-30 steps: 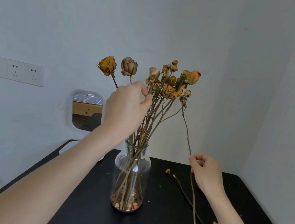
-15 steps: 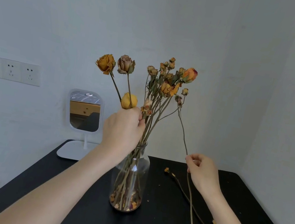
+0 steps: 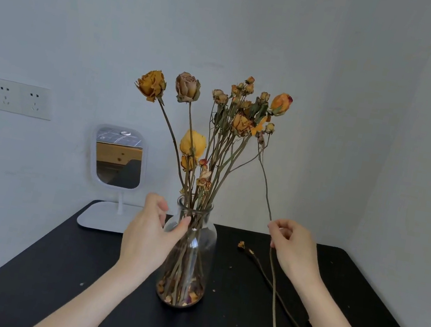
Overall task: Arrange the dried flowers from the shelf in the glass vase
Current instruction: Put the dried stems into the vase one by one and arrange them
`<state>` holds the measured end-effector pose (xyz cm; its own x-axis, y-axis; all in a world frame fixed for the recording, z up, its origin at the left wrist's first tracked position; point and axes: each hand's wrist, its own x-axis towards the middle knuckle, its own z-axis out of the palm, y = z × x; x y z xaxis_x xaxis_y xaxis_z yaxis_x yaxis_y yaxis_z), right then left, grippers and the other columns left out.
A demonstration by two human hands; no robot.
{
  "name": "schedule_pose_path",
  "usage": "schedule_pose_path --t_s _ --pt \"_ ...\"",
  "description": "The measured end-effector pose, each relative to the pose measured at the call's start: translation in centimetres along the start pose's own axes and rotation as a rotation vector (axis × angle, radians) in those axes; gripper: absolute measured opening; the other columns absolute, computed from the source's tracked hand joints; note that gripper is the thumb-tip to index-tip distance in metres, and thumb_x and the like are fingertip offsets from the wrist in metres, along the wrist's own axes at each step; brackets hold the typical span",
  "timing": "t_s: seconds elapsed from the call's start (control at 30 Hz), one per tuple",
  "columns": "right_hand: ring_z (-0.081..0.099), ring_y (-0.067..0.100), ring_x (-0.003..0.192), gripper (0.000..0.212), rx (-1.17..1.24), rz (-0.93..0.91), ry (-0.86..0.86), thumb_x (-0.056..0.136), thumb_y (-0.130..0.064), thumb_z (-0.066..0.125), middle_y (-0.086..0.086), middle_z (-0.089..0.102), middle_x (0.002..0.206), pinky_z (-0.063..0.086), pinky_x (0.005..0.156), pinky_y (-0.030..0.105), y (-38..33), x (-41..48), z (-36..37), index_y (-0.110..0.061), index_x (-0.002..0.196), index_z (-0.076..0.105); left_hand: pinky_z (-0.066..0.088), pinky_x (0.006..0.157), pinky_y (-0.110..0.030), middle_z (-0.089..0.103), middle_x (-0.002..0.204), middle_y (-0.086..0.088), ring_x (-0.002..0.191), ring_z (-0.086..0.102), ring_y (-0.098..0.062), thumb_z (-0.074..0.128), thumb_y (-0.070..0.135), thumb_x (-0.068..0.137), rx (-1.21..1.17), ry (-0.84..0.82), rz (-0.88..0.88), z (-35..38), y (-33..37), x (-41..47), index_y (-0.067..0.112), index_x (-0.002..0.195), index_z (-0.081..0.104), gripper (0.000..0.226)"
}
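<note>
Hands: my left hand (image 3: 148, 233) lies half open against the glass vase (image 3: 187, 256); my right hand (image 3: 292, 250) pinches one dried stem (image 3: 272, 283).

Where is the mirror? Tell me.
In the head view, the mirror stands at the table's back left corner against the wall, left of the glass vase.

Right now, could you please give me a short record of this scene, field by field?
surface: black table
vase: clear glass vase, upright, full of dried flowers, loose petals at its bottom
left hand: left hand curved at the vase's shoulder, thumb on the glass
right hand: right hand, pinch grip on a long thin stem, outside the vase
left on table: one more dried stem, right of the vase
behind: small white mirror on a stand, wall sockets
</note>
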<state>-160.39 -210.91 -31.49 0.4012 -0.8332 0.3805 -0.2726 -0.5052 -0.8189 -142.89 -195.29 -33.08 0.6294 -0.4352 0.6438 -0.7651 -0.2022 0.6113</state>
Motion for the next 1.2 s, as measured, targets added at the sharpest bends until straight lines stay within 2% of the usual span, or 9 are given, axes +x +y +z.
schedule_pose_path --t_s 0.07,0.13,0.27,0.53,0.73,0.83,0.9,1.07,1.2 --pt "0.058 0.006 0.069 0.006 0.064 -0.011 0.019 0.093 -0.025 0.052 -0.001 0.061 0.071 0.035 0.057 0.012 -0.4 0.3 -0.1 -0.023 0.098 0.054 0.041 0.074 -0.018 0.053 0.096 0.008 0.087 0.053 -0.007 0.074 0.035 0.074 -0.184 -0.181 -0.145 0.3 -0.4 1.1 0.019 0.117 0.040 0.057" --pt "0.058 0.007 0.069 0.008 0.139 -0.017 0.042 0.093 -0.025 0.052 -0.001 0.060 0.070 0.038 0.060 0.014 -1.0 0.7 -0.3 -0.023 0.099 0.056 0.036 0.093 -0.023 0.047 0.117 0.012 0.109 0.046 -0.006 0.075 0.026 0.075 -0.348 -0.408 -0.212 0.5 -0.5 2.4 0.021 0.131 0.036 0.069" --pt "0.054 0.005 0.065 0.011 0.246 -0.038 0.066 0.093 -0.023 0.051 -0.003 0.057 0.070 0.040 0.062 0.016 -2.3 1.6 -0.8 -0.019 0.101 0.058 0.037 0.089 -0.022 0.056 0.115 0.016 0.109 0.051 -0.006 0.075 0.024 0.075 -0.446 -0.634 -0.211 1.1 -0.9 3.9 0.030 0.123 0.044 0.058" --pt "0.053 -0.008 0.057 0.011 0.256 -0.161 0.068 0.094 -0.022 0.050 -0.007 0.055 0.068 0.043 0.055 0.006 -4.2 2.5 -1.2 -0.021 0.099 0.059 0.044 0.090 -0.027 0.061 0.103 0.018 0.099 0.054 0.001 0.082 0.040 0.062 -0.381 -0.435 -0.150 2.8 -0.6 3.6 0.031 0.110 0.054 0.056" --pt "0.049 0.000 0.058 0.015 0.273 -0.166 0.102 0.095 -0.023 0.047 -0.006 0.053 0.070 0.039 0.057 0.014 -4.6 2.4 -1.0 -0.017 0.102 0.059 0.041 0.097 -0.043 0.055 0.111 0.001 0.113 0.044 -0.019 0.062 0.072 0.060 0.068 -0.292 -0.097 4.5 0.9 2.8 0.022 0.116 0.055 0.075" --pt "0.048 0.002 0.058 0.014 0.277 -0.172 0.134 0.096 -0.023 0.045 -0.005 0.052 0.069 0.038 0.057 0.016 -4.5 2.4 -1.2 -0.016 0.100 0.057 0.042 0.097 -0.035 0.056 0.114 0.004 0.115 0.048 -0.014 0.069 0.046 0.074 -0.321 -0.436 -0.162 4.3 0.8 2.6 0.020 0.121 0.049 0.057" --pt "0.046 0.003 0.058 0.012 0.295 -0.174 0.150 0.097 -0.023 0.044 -0.005 0.051 0.069 0.038 0.057 0.016 -4.4 2.4 -1.4 -0.016 0.098 0.055 0.041 0.085 -0.020 0.056 0.109 0.015 0.109 0.052 -0.006 0.069 0.028 0.078 -0.490 -0.558 -0.222 3.6 0.3 2.6 0.026 0.120 0.044 0.048" --pt "0.044 0.002 0.055 0.011 0.339 -0.202 0.182 0.098 -0.023 0.042 -0.003 0.049 0.068 0.039 0.049 0.013 -4.8 2.6 -1.8 -0.024 0.090 0.051 0.035 0.068 -0.009 0.056 0.097 0.029 0.091 0.051 0.011 0.076 0.028 0.073 -0.461 -0.533 -0.222 2.9 -1.0 2.9 0.042 0.104 0.047 0.044" --pt "0.043 -0.001 0.047 0.016 0.442 -0.238 0.206 0.098 -0.020 0.040 -0.003 0.048 0.064 0.036 0.043 0.010 -5.8 2.6 -2.1 -0.025 0.086 0.049 0.035 0.065 -0.008 0.058 0.095 0.025 0.085 0.052 0.012 0.080 0.030 0.068 -0.446 -0.488 -0.197 3.1 -0.3 2.8 0.044 0.093 0.048 0.043"
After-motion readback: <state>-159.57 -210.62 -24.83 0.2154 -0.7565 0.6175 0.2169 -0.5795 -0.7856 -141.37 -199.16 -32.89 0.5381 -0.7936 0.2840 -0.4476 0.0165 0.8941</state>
